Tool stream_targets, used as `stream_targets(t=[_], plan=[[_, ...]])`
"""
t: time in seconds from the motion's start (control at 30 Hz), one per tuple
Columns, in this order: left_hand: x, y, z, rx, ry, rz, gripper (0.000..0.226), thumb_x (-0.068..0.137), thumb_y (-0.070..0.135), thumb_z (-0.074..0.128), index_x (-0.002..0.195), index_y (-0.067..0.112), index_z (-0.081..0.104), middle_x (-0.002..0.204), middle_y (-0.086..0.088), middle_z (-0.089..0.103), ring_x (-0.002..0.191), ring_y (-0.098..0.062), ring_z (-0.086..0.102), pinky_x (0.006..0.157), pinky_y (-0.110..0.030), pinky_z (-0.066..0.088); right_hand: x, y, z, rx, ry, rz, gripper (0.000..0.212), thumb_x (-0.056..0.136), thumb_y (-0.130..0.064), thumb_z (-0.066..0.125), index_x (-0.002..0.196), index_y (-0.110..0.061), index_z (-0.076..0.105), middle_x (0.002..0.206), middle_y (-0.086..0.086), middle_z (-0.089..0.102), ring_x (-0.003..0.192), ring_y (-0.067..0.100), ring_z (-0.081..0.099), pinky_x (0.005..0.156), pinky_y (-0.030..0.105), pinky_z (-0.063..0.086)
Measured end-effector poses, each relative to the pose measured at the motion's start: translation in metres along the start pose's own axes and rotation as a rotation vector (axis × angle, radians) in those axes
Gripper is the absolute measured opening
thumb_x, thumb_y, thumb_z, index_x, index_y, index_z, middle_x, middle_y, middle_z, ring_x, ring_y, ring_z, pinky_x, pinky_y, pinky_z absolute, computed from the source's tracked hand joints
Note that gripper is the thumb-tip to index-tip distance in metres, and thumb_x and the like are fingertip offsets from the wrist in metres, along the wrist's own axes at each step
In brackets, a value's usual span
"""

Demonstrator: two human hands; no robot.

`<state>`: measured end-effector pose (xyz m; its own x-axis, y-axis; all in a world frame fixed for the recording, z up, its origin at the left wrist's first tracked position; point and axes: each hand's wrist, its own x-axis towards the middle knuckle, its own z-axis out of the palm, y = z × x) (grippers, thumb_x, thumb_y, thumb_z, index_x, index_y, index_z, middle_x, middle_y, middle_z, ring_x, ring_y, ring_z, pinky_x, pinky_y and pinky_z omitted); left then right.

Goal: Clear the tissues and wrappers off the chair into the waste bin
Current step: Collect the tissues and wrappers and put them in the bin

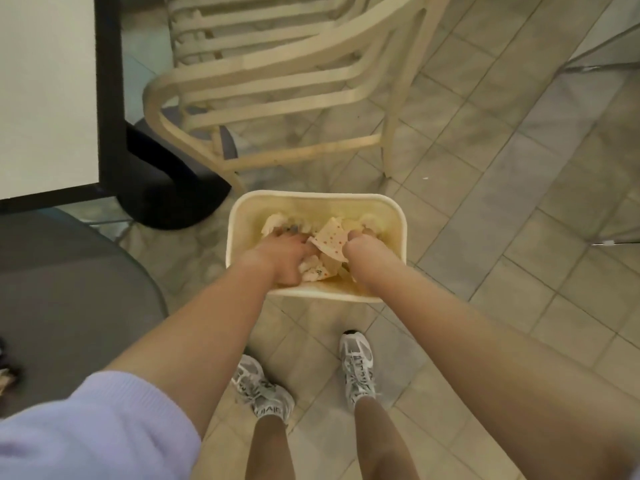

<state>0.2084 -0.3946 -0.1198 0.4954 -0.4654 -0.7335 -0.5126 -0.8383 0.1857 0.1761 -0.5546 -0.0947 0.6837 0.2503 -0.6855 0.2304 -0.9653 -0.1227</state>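
Dumping step, by the look of it: both hands sit inside the waste bin (242,216). Left hand (280,258) grips crumpled tissues (311,268); right hand (360,245) pinches a dotted wrapper (329,242), though blur obscures its fingers. Next: let go, then check the chair (277,98) at twelve o'clock.

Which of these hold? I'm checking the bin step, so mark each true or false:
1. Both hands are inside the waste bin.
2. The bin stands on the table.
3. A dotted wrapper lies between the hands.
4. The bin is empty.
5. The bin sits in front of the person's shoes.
1. True: the left hand and right hand reach into the waste bin.
2. False: it stands on the tiled floor, beside the table.
3. True: the dotted wrapper is there.
4. False: it holds crumpled tissues and wrappers.
5. True: the shoes are nearer the camera.
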Motion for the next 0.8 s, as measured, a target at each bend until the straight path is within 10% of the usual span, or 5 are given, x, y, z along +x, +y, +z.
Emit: stream_targets(t=[0.2,0.47,0.8], plan=[[-0.023,0.008,-0.021,-0.477,0.158,-0.067,0.028,0.085,0.016,0.053,0.105,0.027,0.07,0.14,-0.002,0.043,0.131,-0.023,0.032,0.109,-0.033,0.023,-0.001,-0.01,-0.013,0.069,0.161,0.066,0.025,0.096,-0.017,0.039,0.11,-0.009,0.058,0.116,0.011,0.054,0.114,0.031,0.041,0.086,0.041,0.04],[-0.111,-0.01,-0.02,-0.66,0.675,-0.115,0.036,0.077,-0.011,0.047,0.092,0.011,0.071,0.111,-0.002,0.064,0.109,-0.016,0.051,0.087,-0.017,0.032,-0.035,-0.066,-0.036,0.166,0.65,-0.016,0.004,0.07,-0.002,0.067,0.069,-0.003,0.064,0.074,0.015,0.062,0.071,0.034,0.057,0.051,0.031,0.033],[-0.226,-0.098,0.074,-0.613,0.883,-0.296,0.036,0.069,-0.009,0.046,0.09,0.007,0.07,0.095,-0.01,0.067,0.092,-0.03,0.059,0.084,-0.018,0.031,-0.028,-0.226,-0.045,0.13,0.494,-0.334,0.017,0.082,-0.008,0.055,0.095,-0.001,0.063,0.098,0.019,0.062,0.096,0.038,0.055,0.074,0.044,0.046]])
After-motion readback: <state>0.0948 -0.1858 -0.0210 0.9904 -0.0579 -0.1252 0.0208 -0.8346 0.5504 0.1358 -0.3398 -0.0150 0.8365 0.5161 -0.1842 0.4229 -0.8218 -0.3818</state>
